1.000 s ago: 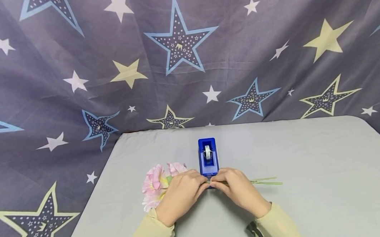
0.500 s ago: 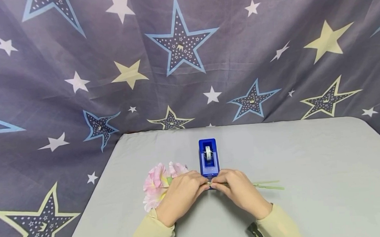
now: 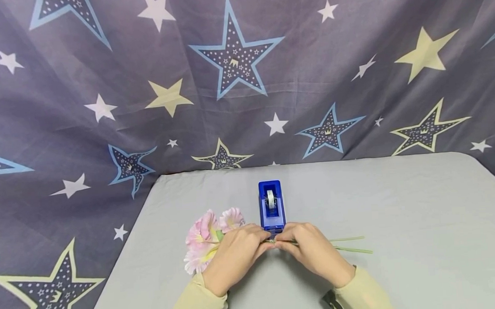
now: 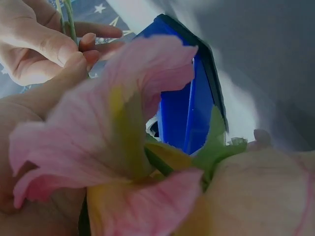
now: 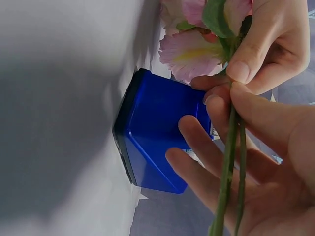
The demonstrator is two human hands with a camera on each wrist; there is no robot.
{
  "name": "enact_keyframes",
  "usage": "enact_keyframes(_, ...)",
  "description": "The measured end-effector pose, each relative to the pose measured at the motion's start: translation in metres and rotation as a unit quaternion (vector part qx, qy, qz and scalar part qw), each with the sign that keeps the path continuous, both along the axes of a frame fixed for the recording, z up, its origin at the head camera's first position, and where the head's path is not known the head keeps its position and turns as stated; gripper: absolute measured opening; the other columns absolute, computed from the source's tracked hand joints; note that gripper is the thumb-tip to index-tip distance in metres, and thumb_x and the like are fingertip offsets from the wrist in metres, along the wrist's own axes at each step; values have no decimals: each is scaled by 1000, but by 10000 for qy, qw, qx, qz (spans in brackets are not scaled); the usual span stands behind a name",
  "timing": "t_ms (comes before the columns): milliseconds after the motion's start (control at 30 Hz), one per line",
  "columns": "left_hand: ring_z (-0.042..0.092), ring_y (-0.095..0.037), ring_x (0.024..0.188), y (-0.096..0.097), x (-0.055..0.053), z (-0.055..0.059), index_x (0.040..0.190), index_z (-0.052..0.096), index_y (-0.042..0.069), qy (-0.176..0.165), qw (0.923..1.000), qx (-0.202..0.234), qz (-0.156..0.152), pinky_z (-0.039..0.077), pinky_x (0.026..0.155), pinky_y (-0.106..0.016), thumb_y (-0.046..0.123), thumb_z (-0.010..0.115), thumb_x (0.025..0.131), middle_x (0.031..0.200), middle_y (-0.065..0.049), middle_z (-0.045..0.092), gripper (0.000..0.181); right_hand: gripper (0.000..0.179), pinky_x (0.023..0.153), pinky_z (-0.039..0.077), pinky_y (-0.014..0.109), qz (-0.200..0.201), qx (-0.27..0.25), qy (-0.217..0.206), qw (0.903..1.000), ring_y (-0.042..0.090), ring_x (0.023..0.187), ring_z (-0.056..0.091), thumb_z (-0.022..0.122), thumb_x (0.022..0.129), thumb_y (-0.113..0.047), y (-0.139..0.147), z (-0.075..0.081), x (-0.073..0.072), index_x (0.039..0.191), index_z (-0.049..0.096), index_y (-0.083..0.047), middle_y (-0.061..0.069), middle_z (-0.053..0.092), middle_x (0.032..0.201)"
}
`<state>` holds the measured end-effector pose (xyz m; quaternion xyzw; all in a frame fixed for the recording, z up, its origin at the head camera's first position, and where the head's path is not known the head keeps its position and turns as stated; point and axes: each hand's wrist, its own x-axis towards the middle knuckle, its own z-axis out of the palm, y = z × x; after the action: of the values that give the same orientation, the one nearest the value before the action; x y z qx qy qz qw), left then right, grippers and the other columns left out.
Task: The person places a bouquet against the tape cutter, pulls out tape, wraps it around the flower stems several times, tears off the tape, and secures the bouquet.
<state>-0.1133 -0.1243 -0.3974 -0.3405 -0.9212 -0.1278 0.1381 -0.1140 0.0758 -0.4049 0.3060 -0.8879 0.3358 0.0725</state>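
Note:
Pink flowers [image 3: 199,238] with yellow centres lie to the left, their green stems [image 5: 226,172] running right through both hands. My left hand [image 3: 240,248] pinches the stems below the blooms between thumb and forefinger. Right beside it, thumb to thumb, my right hand [image 3: 309,247] pinches the same stems, its other fingers spread loosely in the right wrist view. The free stem ends [image 3: 355,250] stick out past the right hand, fanned apart. Just beyond the fingertips stands a blue tape dispenser [image 3: 273,222] with a roll of tape [image 3: 271,199]. A pink petal [image 4: 74,142] fills much of the left wrist view.
A grey cloth-covered table [image 3: 422,210] extends around the hands. Behind it and at the left hangs a dark curtain [image 3: 290,12] printed with stars. A dark object [image 3: 332,301] shows at the right sleeve.
The blooms have turned and shifted slightly in the left hand. The stem ends have spread wider apart, the lower one swinging toward the near side. Both hands stay almost in place.

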Motion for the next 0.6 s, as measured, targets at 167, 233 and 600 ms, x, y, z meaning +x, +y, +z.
enact_keyframes(167, 66, -8, 82, 0, 0, 1, 97, 75, 18, 63, 9999, -80, -35, 55, 72, -28, 38, 63, 95, 90, 7, 71, 23, 12, 84, 57, 31, 27, -14, -44, 10000, 14, 90, 70, 74, 88, -15, 0, 0, 0, 96, 80, -10, 0, 75, 97)
enact_keyframes(233, 65, -7, 80, 0, 0, 1, 95, 75, 19, 56, 9999, -100, -52, 55, 71, -27, 36, 63, 95, 87, 8, 70, 21, 12, 83, 57, 30, 22, -33, -55, 10000, 14, 90, 70, 74, 88, -16, 0, -1, -1, 96, 80, -10, 0, 75, 96)
enact_keyframes(600, 62, -6, 74, 0, 0, 2, 90, 76, 19, -214, 9997, -13, -129, 51, 67, -25, 27, 67, 94, 80, 9, 68, 12, 12, 82, 57, 31, -119, 18, -115, 9999, 15, 89, 71, 76, 85, -14, -1, 1, 0, 95, 80, -9, 0, 75, 96)
